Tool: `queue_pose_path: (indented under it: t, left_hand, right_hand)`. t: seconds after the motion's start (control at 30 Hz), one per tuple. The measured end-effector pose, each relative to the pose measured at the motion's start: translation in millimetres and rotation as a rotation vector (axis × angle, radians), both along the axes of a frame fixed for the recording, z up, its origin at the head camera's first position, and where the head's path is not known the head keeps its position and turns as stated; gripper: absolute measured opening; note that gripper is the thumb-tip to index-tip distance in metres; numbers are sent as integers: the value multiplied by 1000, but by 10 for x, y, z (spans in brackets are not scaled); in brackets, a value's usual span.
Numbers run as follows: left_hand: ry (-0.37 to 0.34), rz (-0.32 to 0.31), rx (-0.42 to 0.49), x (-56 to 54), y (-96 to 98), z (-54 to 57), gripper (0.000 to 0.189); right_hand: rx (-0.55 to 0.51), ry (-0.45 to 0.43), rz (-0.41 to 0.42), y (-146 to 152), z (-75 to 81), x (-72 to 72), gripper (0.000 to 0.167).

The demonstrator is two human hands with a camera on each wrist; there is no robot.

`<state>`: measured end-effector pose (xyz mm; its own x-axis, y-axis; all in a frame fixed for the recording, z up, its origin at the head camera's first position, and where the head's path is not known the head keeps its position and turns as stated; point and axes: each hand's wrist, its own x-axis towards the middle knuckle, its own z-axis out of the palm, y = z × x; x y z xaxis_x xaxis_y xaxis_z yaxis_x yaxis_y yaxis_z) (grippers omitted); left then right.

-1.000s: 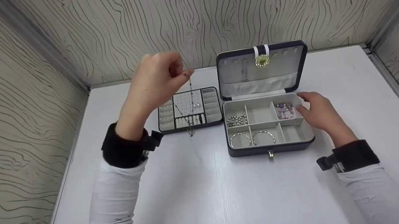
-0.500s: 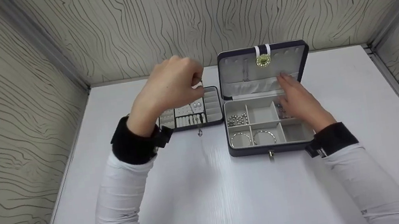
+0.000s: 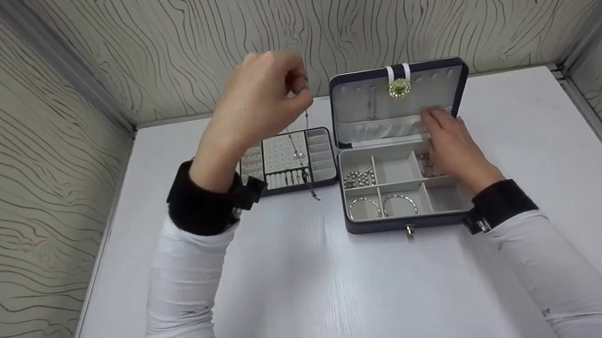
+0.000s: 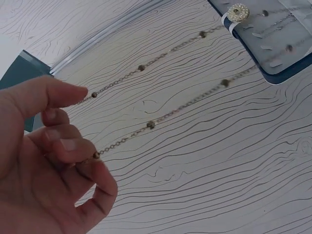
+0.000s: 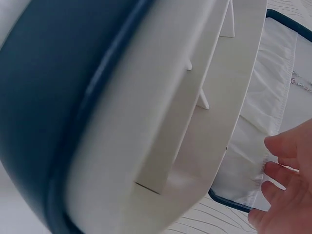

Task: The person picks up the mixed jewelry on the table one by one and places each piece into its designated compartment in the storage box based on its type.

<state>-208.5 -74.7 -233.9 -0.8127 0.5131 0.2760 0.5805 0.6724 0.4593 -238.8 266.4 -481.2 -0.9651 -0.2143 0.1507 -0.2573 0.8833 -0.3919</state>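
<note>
My left hand is raised over a small jewelry tray, pinching a thin chain necklace. In the left wrist view the necklace runs away from the fingers in two strands with small dark beads. My right hand reaches over the open jewelry box to its raised lid. Its extended fingers are at the gathered fabric pocket inside that lid; the right wrist view shows them at the pocket's upper edge, though exact contact is hard to tell.
A necklace hangs inside the lid. Silver bangles and a beaded bracelet lie in the box's compartments. My right hand partly hides another bracelet. Pearl earrings sit in the tray. A patterned wall stands behind.
My left hand has moved right, dipped and then risen, with the necklace hanging from it. My right hand has gone from the box's right rim to the pocket in the lid.
</note>
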Motion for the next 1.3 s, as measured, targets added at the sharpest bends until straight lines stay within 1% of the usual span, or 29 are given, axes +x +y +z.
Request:
queue_pose_path:
  t: [0.07,0.17,0.27,0.4,0.5,0.6,0.67,0.73,0.83,0.9,1.0,1.1,1.2,1.3]
  left_hand:
    - [19,7,22,-20,57,65,20]
    - [40,10,39,-47,146,159,20]
    - [35,6,60,-82,245,237,20]
    - [-21,-6,112,-161,378,310,21]
    - [-104,-28,198,-241,483,326,26]
    - [-211,-54,310,-317,583,306,31]
    - [-297,-69,390,-359,641,282,30]
    - [-373,-86,470,-394,693,252,23]
    - [-454,-116,579,-434,781,205,12]
    - [-473,-147,631,-454,851,168,10]
    - [-474,-191,673,-477,969,116,10]
    - [-484,-224,708,-498,1097,81,12]
    - [-502,-231,740,-526,1219,56,14]
    - [-477,-234,738,-574,1312,22,15]
  right_hand:
    - [14,-3,-5,6,-8,-12,59]
    - [42,2,-4,10,-22,-21,61]
    - [75,29,1,8,-21,-27,63]
    - [88,55,-9,1,0,-39,58]
    - [78,50,-28,2,11,-48,50]
    - [65,38,-48,3,-1,-50,42]
    - [54,38,-54,0,-16,-47,38]
    - [43,38,-54,-3,-33,-44,37]
    - [24,33,-52,-15,-43,-37,36]
    - [13,27,-54,-20,-50,-37,36]
    - [6,18,-58,-23,-50,-31,37]
    - [12,13,-53,-7,-57,-24,44]
    - [20,10,-49,9,-63,-8,52]
    - [21,12,-47,10,-79,2,53]
